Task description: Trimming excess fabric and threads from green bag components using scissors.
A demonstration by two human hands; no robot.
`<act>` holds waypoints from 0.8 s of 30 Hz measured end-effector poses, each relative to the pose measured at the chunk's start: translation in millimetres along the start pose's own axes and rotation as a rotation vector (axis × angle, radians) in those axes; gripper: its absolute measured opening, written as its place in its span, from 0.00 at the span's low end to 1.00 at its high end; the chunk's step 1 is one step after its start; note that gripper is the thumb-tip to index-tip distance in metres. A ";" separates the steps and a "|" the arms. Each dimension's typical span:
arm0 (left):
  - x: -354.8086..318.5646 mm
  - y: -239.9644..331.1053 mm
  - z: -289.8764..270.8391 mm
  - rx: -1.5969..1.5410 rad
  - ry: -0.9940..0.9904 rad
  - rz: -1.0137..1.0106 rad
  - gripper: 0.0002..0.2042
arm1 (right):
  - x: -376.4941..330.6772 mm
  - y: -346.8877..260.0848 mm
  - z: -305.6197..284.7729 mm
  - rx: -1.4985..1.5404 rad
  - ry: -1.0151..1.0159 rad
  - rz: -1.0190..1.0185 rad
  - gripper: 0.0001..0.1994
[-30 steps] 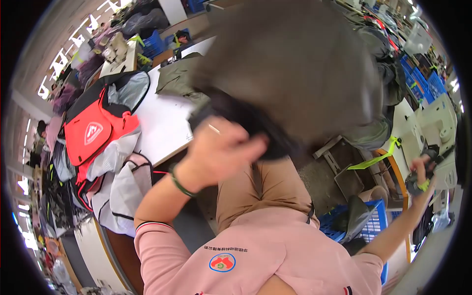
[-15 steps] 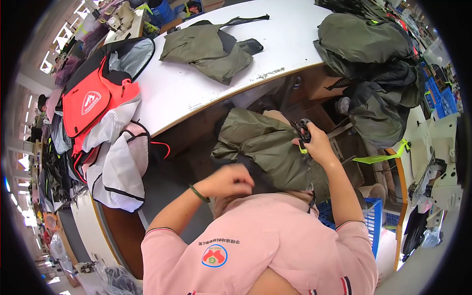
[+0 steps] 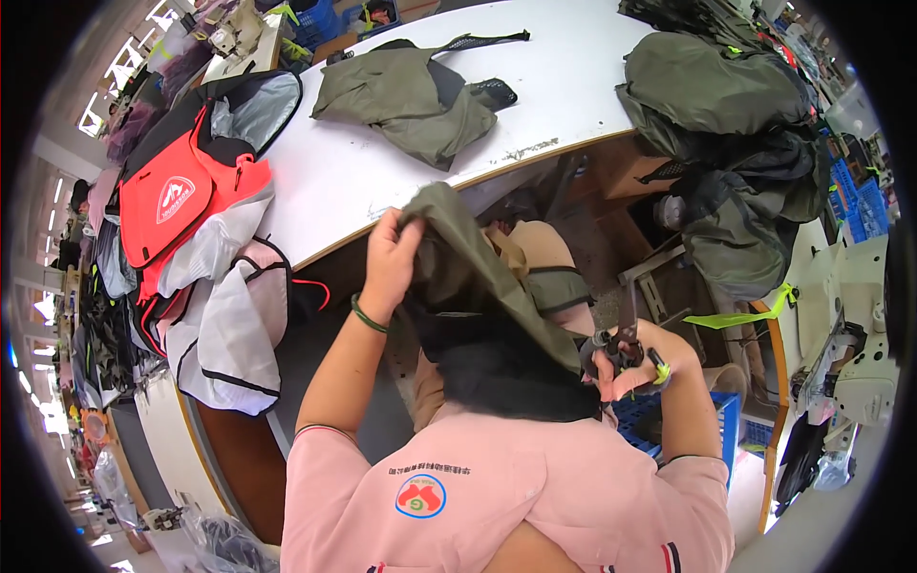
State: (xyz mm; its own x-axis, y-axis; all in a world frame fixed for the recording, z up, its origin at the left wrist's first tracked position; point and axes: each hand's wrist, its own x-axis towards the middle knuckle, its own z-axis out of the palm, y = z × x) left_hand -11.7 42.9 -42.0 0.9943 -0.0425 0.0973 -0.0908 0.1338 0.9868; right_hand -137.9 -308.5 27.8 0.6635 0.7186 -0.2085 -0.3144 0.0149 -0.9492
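Left hand (image 3: 390,256) up by the near edge of the white surface (image 3: 564,81), thumb and fingers pinching the top of an olive fabric piece (image 3: 473,253). Piece slants from there over the lap toward the right hand (image 3: 630,378); black fabric (image 3: 506,368) spread over the thighs below it. Right hand low, near the waist, fingers wrapped round a dark tool (image 3: 626,352); looks like scissors, but parts overlap too much to be sure. Can't tell if right hand also touches the olive piece. Green bracelet (image 3: 365,317) on left wrist. On surface: second olive piece (image 3: 396,100) with dark mesh straps. Left end: red-and-black bag (image 3: 158,210), white fabric with black trim (image 3: 224,349) hanging below. Right end: olive fabric heap (image 3: 716,91). Yellow-green strip (image 3: 737,318) below heap; blue crate (image 3: 728,427) beside right arm; pale sewing machine (image 3: 864,329) far right.
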 end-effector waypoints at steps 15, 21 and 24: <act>-8.5 62.6 3.5 -0.342 0.107 0.024 0.06 | 49.4 35.0 21.2 -0.514 0.379 -0.269 0.36; -12.7 69.3 8.1 -0.436 0.215 -0.086 0.06 | 49.6 54.9 33.6 -1.101 0.559 -0.363 0.22; -10.2 57.8 -4.3 -0.396 0.190 -0.071 0.06 | 41.6 31.2 26.8 -0.637 0.712 -0.224 0.15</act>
State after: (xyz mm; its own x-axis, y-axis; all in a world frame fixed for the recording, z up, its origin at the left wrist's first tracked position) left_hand -26.8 55.3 13.5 0.9932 0.1120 -0.0311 -0.0303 0.5079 0.8609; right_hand -138.3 -259.4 -4.1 0.9832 0.1547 0.0967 0.1550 -0.4285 -0.8901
